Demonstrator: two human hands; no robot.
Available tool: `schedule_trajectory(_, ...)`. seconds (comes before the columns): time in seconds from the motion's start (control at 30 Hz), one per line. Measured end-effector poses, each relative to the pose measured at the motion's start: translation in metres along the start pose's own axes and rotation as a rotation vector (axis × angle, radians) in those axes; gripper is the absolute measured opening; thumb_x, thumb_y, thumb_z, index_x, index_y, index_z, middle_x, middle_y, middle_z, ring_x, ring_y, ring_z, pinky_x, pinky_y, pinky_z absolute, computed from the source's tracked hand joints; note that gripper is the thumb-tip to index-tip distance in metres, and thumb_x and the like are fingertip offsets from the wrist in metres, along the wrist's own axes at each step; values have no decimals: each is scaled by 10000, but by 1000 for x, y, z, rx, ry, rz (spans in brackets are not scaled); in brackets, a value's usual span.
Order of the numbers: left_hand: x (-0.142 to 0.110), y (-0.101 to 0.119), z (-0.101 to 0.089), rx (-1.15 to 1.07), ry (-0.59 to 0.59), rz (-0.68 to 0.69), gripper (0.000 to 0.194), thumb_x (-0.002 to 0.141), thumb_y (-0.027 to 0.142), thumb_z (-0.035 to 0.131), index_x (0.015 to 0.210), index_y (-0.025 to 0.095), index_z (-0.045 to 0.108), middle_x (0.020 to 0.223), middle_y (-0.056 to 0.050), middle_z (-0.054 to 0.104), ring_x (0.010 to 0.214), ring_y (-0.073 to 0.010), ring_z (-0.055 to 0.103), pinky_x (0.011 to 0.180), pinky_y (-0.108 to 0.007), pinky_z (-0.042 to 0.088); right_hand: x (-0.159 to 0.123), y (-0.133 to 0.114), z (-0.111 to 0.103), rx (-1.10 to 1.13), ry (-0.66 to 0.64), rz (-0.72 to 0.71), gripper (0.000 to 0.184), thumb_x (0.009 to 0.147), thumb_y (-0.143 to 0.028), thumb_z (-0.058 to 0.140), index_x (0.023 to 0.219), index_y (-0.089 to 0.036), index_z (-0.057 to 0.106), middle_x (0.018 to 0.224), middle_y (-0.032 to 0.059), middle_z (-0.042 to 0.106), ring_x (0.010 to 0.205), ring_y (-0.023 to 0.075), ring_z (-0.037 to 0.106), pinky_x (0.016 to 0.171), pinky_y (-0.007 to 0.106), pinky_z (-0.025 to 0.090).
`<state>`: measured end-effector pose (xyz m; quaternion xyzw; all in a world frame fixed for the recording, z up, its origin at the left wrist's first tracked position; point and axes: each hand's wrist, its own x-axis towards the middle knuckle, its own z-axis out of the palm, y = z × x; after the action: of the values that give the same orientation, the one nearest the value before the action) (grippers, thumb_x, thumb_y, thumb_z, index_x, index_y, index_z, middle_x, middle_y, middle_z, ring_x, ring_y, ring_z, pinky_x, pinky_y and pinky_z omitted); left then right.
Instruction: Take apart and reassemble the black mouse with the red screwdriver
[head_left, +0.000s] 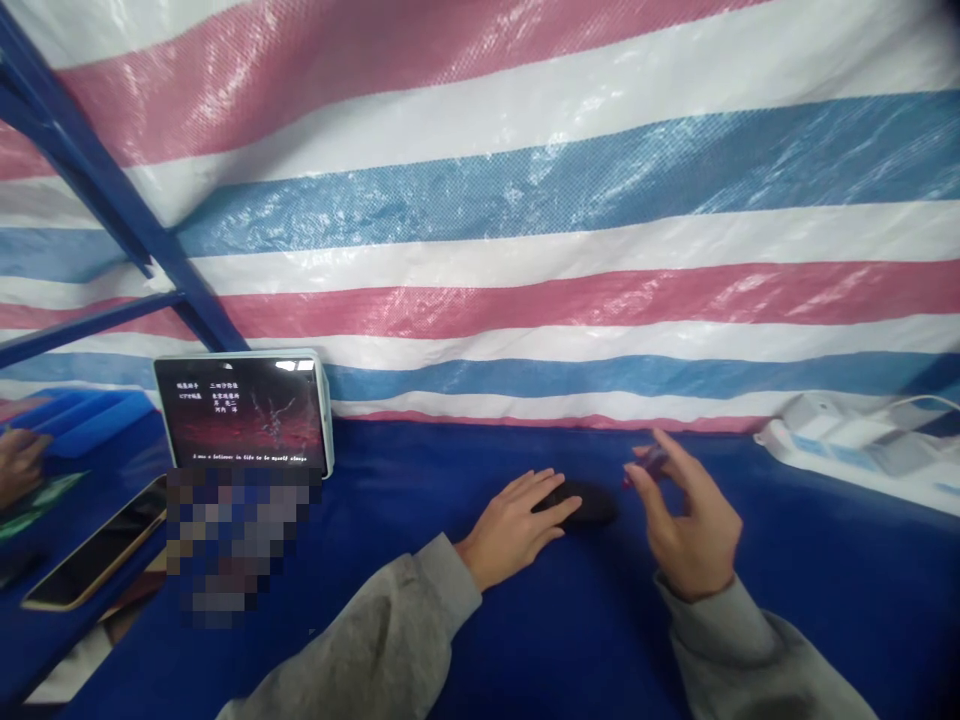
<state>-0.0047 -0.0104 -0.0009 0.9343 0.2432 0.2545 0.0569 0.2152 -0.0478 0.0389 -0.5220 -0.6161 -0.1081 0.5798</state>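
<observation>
Near the middle of the blue tabletop [525, 640] lies a low, rounded black object [596, 503] that looks like a computer mouse. My left hand [517, 525] grips its left end, with fingers stretched over and along it. To the right, my right hand [690, 520] is raised a little above the table, apart from the black object. Its thumb and forefinger pinch a small reddish-purple piece [654, 462], partly hidden by the fingers and too blurred to name exactly.
A tablet [244, 415] playing a video leans at the left, beside a pixelated patch. Further left are a phone [101, 545], a blue tray [97, 420] and another person's hand [21, 465]. A white power strip [847, 465] with plugged-in chargers lies right. Striped sheeting [525, 300] hangs behind.
</observation>
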Motion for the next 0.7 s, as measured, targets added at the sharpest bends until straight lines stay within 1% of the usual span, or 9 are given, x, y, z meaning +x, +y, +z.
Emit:
schedule_trajectory(0.07,1,1,-2,9,-3,5,395,1021,311,499,1409,238,515,1492,-109,483,1420,-228,421,1181,-446,373,2,-1,-1,-4,-16,-42,456,874,-220,670,1324,-214,594,970,73,713,779,178,665,784,353,551)
schedule_trajectory(0.1,1,1,-2,11,-4,5,394,1020,310,501,1406,235,519,1490,-110,484,1419,-226,422,1183,-441,372,2,-1,-2,-17,-4,-55,433,865,-226,683,1293,-212,618,965,76,707,785,183,658,790,360,548)
schedule_trajectory(0.2,1,1,-2,13,-5,3,391,1022,320,495,1404,239,521,1492,-104,483,1418,-221,423,1185,-436,369,2,0,-4,-15,29,-49,371,879,-233,662,1249,-214,646,971,83,698,813,196,656,807,383,542)
schedule_trajectory(0.27,1,1,-2,15,-4,3,390,1025,321,487,1406,242,518,1492,-104,482,1419,-221,421,1183,-440,369,2,0,-5,41,-22,-26,389,927,-219,579,1316,-218,600,1019,92,702,862,207,672,829,397,541)
schedule_trajectory(0.33,0,1,-1,16,-2,4,387,1027,317,485,1405,242,519,1489,-107,486,1418,-223,423,1181,-442,371,2,0,-5,58,-60,-16,415,937,-223,558,1352,-217,570,1037,94,704,892,216,675,839,407,541)
schedule_trajectory(0.47,1,2,-2,16,-1,2,381,1023,309,494,1395,233,531,1484,-111,490,1411,-224,433,1183,-431,372,3,-2,-6,25,16,-28,392,895,-212,629,1286,-223,625,960,71,709,836,205,667,828,400,537)
schedule_trajectory(0.6,1,2,-3,26,-7,-1,387,1021,315,500,1399,236,525,1490,-104,487,1414,-218,430,1186,-425,370,3,-3,-5,66,-50,-16,446,927,-188,567,1371,-224,558,1058,90,714,892,212,686,847,405,542)
schedule_trajectory(0.63,1,2,-2,28,-8,1,388,1023,316,496,1401,237,522,1494,-104,483,1417,-218,425,1187,-426,369,2,-3,-5,51,-44,-22,441,916,-193,589,1355,-222,574,1047,90,714,895,214,684,853,409,542)
schedule_trajectory(0.7,0,2,-2,28,-7,2,389,1025,318,489,1404,235,519,1498,-107,476,1421,-218,419,1187,-429,366,2,-2,-4,27,14,-33,418,879,-194,650,1296,-220,626,981,79,713,863,210,677,855,410,542)
